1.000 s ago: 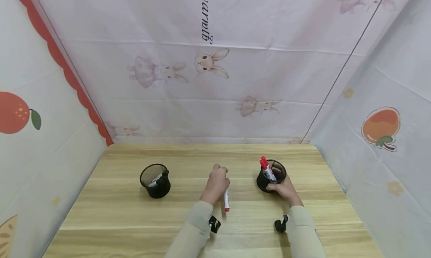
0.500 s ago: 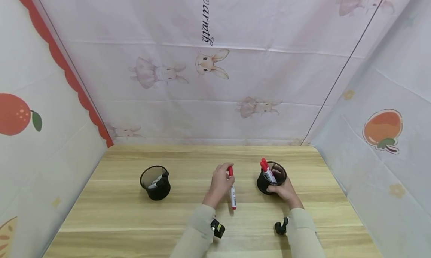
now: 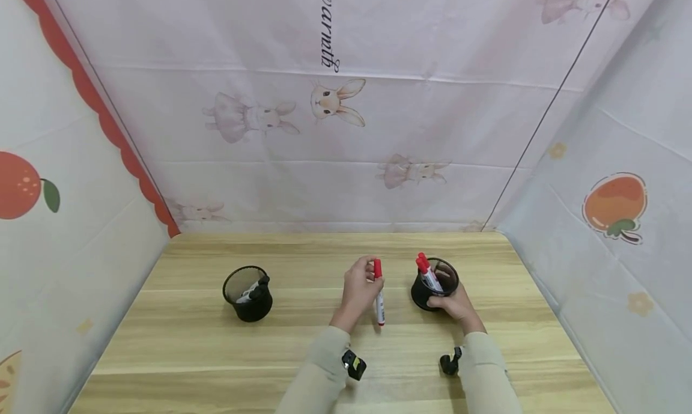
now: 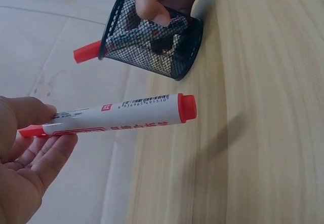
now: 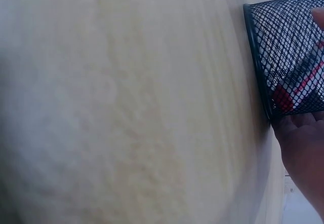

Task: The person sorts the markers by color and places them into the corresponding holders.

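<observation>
My left hand (image 3: pixel 361 289) pinches a white marker with a red cap (image 4: pixel 121 115) near its capped end. In the left wrist view the marker's red bottom plug points away from the hand, above the table, with its shadow on the wood. My right hand (image 3: pixel 458 306) grips a black mesh pen cup (image 3: pixel 427 297) from its right side, thumb across the front. Red-capped markers (image 3: pixel 430 274) lean inside this cup, their caps poking over the rim. In the right wrist view, the mesh (image 5: pixel 288 41) shows a red marker end through it near the cup's base.
A second black mesh pen cup (image 3: pixel 254 309) stands on the left of the wooden table (image 3: pixel 178 342), with black-capped white markers (image 3: pixel 254 289) inside. Printed cloth walls (image 3: pixel 346 191) rise behind the table and on both sides.
My left hand has moved rightward toward the right-hand cup, bringing the marker with it; the marker's red cap, hidden at first, now shows. My right hand stays on its cup.
</observation>
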Motion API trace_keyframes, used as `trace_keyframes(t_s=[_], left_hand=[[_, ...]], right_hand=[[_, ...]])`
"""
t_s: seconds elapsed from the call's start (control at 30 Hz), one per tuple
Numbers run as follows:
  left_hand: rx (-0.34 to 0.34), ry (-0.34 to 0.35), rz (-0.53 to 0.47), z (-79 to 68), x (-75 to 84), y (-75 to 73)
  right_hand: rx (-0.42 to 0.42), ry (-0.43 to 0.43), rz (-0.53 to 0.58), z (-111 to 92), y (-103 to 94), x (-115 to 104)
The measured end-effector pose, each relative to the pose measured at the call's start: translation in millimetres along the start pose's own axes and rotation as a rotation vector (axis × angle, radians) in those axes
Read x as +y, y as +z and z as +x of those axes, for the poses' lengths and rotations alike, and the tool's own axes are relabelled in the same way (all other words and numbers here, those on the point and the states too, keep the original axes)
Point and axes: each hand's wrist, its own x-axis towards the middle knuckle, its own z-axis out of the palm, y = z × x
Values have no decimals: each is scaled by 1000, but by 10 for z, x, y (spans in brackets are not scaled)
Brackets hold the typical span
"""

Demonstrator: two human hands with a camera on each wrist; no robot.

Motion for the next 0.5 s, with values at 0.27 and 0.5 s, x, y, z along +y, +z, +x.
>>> trace_keyframes(t_s=[0.27,0.5], left_hand=[[76,68,-95,52,66,7],[107,93,-151,73,141,13]], right_hand=[[-3,0,-5,10,-13,-36],[-4,6,-22,14,-8,-65]])
